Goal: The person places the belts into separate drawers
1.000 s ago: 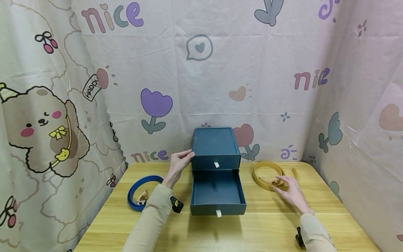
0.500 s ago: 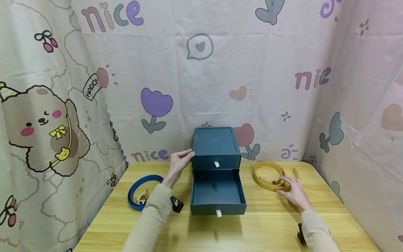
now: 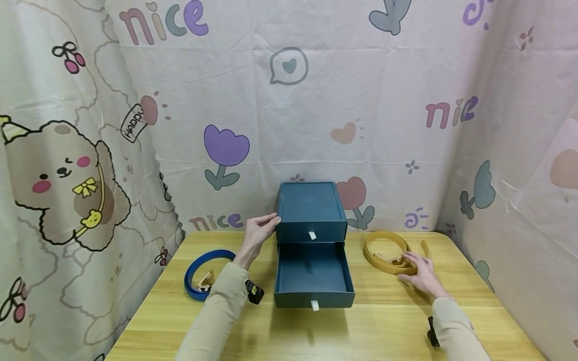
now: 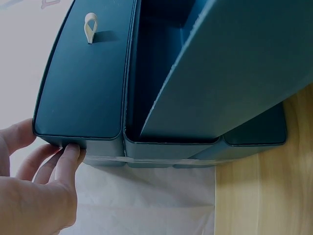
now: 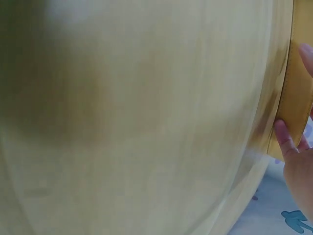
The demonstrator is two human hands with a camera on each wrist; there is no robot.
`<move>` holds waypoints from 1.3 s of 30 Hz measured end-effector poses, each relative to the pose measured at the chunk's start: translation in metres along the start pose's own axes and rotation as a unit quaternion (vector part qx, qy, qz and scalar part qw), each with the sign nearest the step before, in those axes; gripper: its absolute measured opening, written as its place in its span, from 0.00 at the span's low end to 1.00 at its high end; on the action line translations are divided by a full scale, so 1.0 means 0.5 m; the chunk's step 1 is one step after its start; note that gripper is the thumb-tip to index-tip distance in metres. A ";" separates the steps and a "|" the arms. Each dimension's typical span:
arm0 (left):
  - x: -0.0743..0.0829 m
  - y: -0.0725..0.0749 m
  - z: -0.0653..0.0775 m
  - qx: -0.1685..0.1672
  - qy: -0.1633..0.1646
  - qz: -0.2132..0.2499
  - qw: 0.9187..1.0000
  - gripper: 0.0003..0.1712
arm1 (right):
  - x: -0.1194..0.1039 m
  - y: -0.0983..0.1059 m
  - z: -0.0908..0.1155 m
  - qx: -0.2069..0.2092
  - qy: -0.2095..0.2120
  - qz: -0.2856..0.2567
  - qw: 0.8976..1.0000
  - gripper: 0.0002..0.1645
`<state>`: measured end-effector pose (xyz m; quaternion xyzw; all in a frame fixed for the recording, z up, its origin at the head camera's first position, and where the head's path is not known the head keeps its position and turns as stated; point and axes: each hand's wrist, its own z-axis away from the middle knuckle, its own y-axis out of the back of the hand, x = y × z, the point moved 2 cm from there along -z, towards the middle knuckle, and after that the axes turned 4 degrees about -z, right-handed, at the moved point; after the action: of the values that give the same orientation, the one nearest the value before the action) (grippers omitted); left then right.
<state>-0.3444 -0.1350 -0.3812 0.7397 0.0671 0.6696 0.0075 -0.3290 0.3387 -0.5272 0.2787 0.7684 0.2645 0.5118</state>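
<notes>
A dark blue drawer box (image 3: 310, 203) stands at the table's middle. Its upper drawer (image 4: 80, 83) is closed, while the drawer below (image 3: 313, 273) is pulled out and has nothing in it. My left hand (image 3: 258, 234) holds the box's upper left corner; in the left wrist view its fingers (image 4: 67, 161) are bent against the side. A yellow belt (image 3: 371, 258) lies coiled at right with a gold-coloured buckle. My right hand (image 3: 423, 276) grips the belt's near right part, thumb and fingers at opposite edges of the strap (image 5: 295, 88).
A coiled blue belt (image 3: 194, 271) with a gold-coloured buckle lies at left, partly behind my left sleeve (image 3: 221, 306). Another closed drawer (image 4: 261, 128) shows beneath the pulled-out one. Printed curtains (image 3: 289, 125) hang behind the table (image 3: 384, 326) and at both sides.
My right hand has shifted slightly right along the yellow belt, and its fingers have drawn in on the strap. The left hand stays at the box; the head view has moved a little.
</notes>
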 end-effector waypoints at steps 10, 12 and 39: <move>0.004 -0.001 0.003 0.001 -0.003 -0.002 1.000 0.22 | -0.004 0.001 -0.004 -0.015 0.008 0.023 1.000 0.40; 0.003 -0.001 0.002 0.002 -0.002 -0.001 1.000 0.22 | -0.006 0.001 -0.005 -0.011 0.008 0.020 1.000 0.39; 0.003 0.000 0.004 -0.001 -0.001 0.003 1.000 0.21 | -0.012 -0.004 0.005 0.032 0.069 0.054 0.996 0.22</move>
<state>-0.3423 -0.1346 -0.3798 0.7406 0.0643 0.6688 0.0065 -0.3252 0.3336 -0.5256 0.3173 0.7935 0.2860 0.4335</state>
